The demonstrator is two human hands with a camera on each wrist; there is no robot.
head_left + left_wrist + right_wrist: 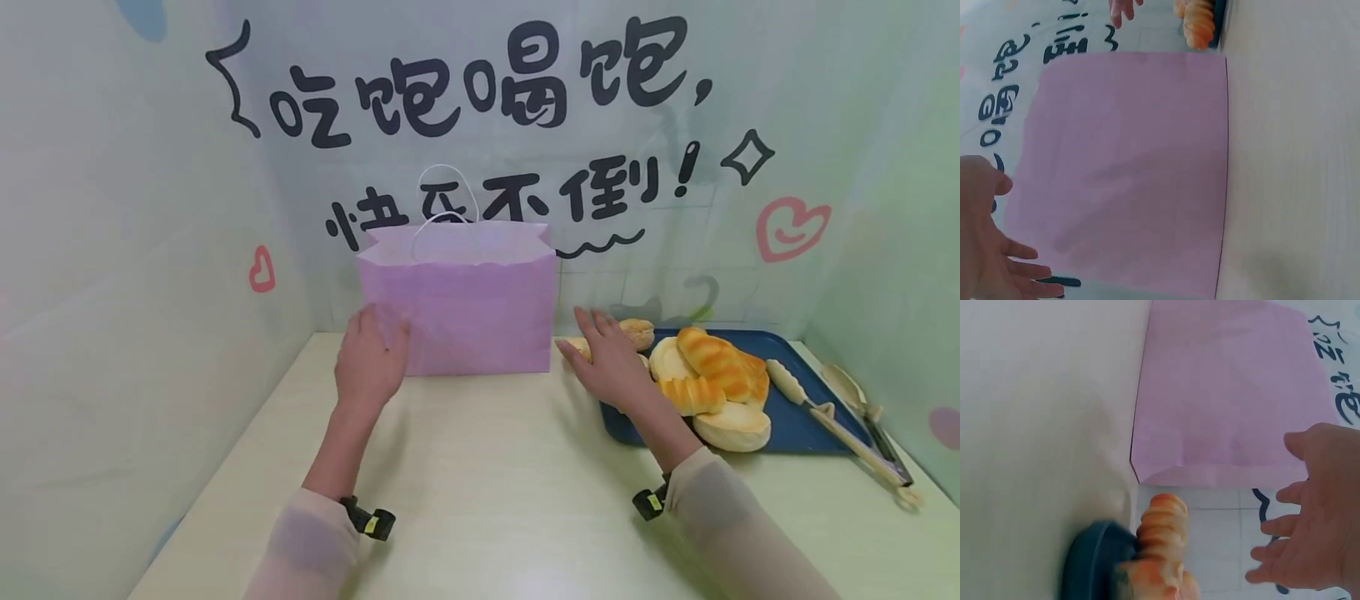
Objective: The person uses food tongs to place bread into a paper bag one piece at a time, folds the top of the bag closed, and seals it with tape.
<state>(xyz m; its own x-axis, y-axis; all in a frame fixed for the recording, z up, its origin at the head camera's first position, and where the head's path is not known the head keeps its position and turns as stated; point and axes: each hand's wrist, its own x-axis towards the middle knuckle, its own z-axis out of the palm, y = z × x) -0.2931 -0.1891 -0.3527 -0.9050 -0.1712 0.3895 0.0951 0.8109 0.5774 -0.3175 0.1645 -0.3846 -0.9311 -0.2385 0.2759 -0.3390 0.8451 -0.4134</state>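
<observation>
Purple paper bag (pixel 457 304): stands upright on the tabletop (pixel 480 483) against the back wall, mouth open at the top, two white cord handles (pixel 447 200) rising above the rim. Long axis runs left to right across the person's front; broad face turned toward the person.

Left hand (pixel 369 358): at the bag's lower left corner, fingers straight and spread, fingertips appearing to touch the face there; it holds nothing. In the left wrist view the palm sits just beside the bag's face. Nearer of the two hands to the bag.

Right hand (pixel 609 362): just off the bag's right edge, palm down, fingers relaxed and apart, holding nothing; it lies over the near-left end of the blue tray (pixel 787 417), with a gap between it and the bag.

Bread rolls (pixel 712 375): several, piled on the tray, to the right of the bag.

Tongs (pixel 840 425): lying along the tray's right side, partly on the tabletop.
</observation>
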